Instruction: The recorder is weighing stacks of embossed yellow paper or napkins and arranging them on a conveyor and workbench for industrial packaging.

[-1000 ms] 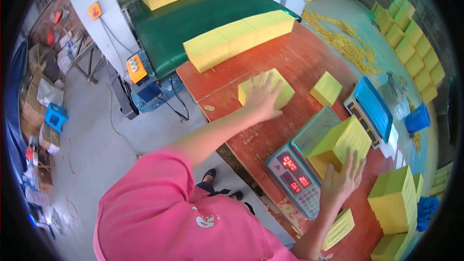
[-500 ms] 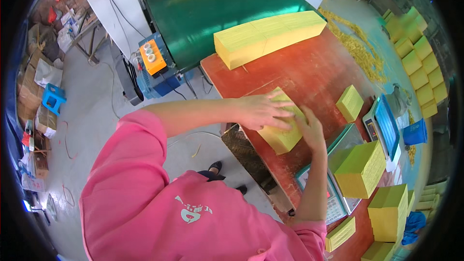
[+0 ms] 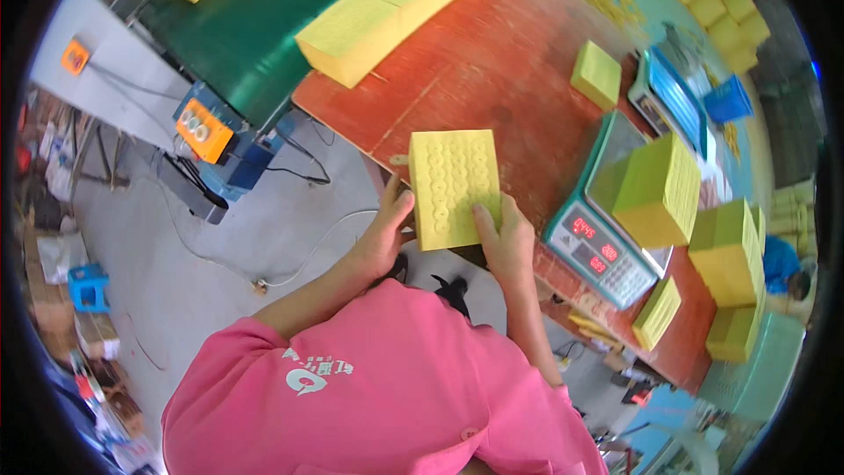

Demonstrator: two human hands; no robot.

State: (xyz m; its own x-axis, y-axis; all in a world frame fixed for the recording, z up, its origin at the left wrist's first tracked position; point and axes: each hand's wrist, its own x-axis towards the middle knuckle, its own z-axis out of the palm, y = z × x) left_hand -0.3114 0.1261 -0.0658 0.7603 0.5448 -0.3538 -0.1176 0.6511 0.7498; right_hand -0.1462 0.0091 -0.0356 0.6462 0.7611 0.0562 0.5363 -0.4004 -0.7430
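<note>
A flat yellow block (image 3: 454, 186) with rows of round cut-outs on its top face is held up between both hands at the near edge of the red-brown table (image 3: 492, 70). My left hand (image 3: 384, 230) grips its lower left corner. My right hand (image 3: 503, 239) grips its lower right side, fingers lying on the top face. A pink sleeve covers each upper arm.
A digital scale (image 3: 598, 251) with a yellow stack (image 3: 658, 190) on it stands to the right. More yellow stacks (image 3: 730, 251) sit further right. A long row of yellow blocks (image 3: 387, 9) lies beside a green conveyor (image 3: 255, 35). A small yellow block (image 3: 596, 75) rests on the table.
Both hands have drawn the yellow block off the table toward my body and turned its patterned face up. My right hand came over from the scale.
</note>
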